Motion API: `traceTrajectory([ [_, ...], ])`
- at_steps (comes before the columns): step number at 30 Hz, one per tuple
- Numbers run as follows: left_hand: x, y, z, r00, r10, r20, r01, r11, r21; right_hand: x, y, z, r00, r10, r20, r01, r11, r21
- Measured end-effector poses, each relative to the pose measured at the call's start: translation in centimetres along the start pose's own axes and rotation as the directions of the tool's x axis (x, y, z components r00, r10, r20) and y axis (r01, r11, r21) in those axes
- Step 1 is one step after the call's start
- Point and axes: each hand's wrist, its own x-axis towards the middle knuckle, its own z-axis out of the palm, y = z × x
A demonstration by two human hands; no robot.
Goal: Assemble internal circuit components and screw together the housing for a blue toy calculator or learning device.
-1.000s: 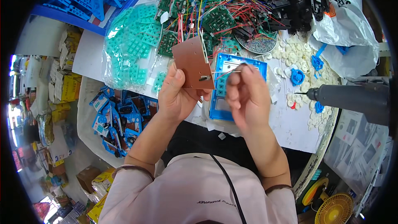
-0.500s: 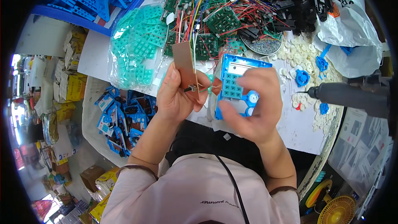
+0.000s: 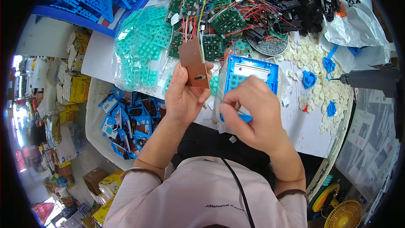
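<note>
My left hand [image 3: 182, 95] holds a brown circuit board [image 3: 192, 61] upright between thumb and fingers. Wires run up from behind the board, and a small dark component sits near its lower end. To its right, my right hand [image 3: 255, 114] is closed in a pinch, thumb and forefinger together; what lies between them, if anything, is too small to make out. Under and behind that hand rests an open blue plastic housing [image 3: 273, 80] with a green rubber keypad [image 3: 234, 81] in it. The hand hides much of the housing's lower part.
Wired green circuit boards [image 3: 228, 21] heap at the back, beside bagged green keypads [image 3: 143, 38]. White round pieces [image 3: 312, 55] spread on the right, near a dark electric screwdriver [image 3: 367, 78]. A bin of blue assemblies [image 3: 126, 122] stands at left; a metal dish [image 3: 270, 46] holds small parts.
My right hand has moved slightly left and its fingers have come together in a pinch. The board in my left hand has turned, showing more of its brown face.
</note>
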Motion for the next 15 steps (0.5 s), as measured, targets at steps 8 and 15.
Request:
traceTrajectory([
  [8,0.4,0.7,1.8,0.958,-0.060,0.282,0.063,0.998,-0.002,-0.6,0.5,-0.9,0.833,0.385,0.396,-0.498,0.835,0.234],
  [15,-1.0,0.1,2.3,0.998,-0.016,0.055,-0.010,0.899,0.438,0.7,0.3,-1.4,0.861,0.458,0.220,-0.444,0.466,0.765],
])
